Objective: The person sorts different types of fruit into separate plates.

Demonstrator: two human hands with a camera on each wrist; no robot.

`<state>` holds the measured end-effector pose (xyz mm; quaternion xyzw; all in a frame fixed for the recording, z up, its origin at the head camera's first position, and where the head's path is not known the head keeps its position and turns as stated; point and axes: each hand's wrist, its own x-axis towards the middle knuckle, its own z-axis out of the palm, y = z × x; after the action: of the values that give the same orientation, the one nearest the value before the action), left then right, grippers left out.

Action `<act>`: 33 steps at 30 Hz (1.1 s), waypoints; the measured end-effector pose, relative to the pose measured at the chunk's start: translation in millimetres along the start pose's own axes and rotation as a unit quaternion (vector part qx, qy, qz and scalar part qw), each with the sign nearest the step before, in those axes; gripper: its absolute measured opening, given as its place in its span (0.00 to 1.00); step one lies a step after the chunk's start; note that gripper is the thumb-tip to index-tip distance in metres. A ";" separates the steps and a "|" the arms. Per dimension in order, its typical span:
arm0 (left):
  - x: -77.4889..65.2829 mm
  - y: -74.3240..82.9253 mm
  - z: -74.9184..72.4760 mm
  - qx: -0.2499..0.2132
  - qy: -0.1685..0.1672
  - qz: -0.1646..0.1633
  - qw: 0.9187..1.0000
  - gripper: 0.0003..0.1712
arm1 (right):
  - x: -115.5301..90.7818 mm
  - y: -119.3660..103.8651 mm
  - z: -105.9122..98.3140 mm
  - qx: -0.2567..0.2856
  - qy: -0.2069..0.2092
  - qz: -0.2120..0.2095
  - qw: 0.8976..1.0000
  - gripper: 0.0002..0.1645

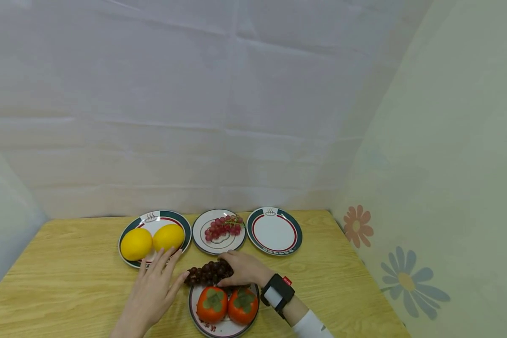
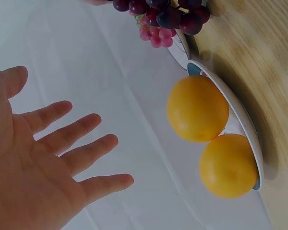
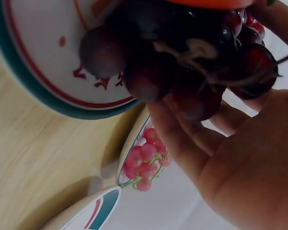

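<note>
My right hand (image 1: 247, 270) grips a bunch of dark grapes (image 1: 207, 273) at its right end, over the back edge of a plate (image 1: 226, 331) that holds two orange persimmons (image 1: 212, 307). In the right wrist view, fingers (image 3: 180, 143) curl round the dark grapes (image 3: 149, 76) and a brown stem shows. My left hand (image 1: 152, 288) hovers left of the bunch, fingers spread and fairly straight, with the palm bare in the left wrist view. Its fingertips are nearest the oval plate (image 1: 126, 234) with two yellow-orange round fruits (image 1: 136, 244).
A small plate (image 1: 199, 234) at the back middle bears pink-red grapes (image 1: 224, 227). Right of it stands a green-rimmed plate (image 1: 274, 232) with nothing on it. The wooden table (image 1: 334, 281) meets a pale cloth wall behind and a flower-patterned wall at the right.
</note>
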<state>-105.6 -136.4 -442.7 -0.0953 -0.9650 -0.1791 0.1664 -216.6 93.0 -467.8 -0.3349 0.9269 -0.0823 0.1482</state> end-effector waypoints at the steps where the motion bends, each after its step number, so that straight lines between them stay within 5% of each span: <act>1: 0.0 0.0 0.6 0.000 0.001 0.000 1.000 0.28 | 2.0 -1.3 -0.3 -0.001 0.000 0.003 1.000 0.40; 11: -0.1 0.5 3.1 0.003 0.003 0.003 1.000 0.28 | 16.1 -15.5 -0.1 -0.079 -0.030 0.027 0.996 0.39; 19: 0.0 -0.9 5.7 -0.001 -0.002 -0.002 1.000 0.28 | 16.7 -17.5 1.6 -0.128 0.053 0.000 0.990 0.28; 25: 0.0 -2.3 4.6 -0.002 -0.003 -0.004 1.000 0.28 | 15.0 -13.2 -19.3 -0.158 0.126 -0.046 0.978 0.22; 33: 0.2 -4.0 2.5 -0.001 -0.009 -0.007 1.000 0.28 | 40.3 10.9 -46.5 -0.208 0.183 -0.025 0.961 0.19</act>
<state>-107.5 -139.1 -446.1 -0.0902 -0.9668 -0.1806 0.1566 -267.9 77.8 -435.6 -0.3606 0.9262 0.0492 -0.0988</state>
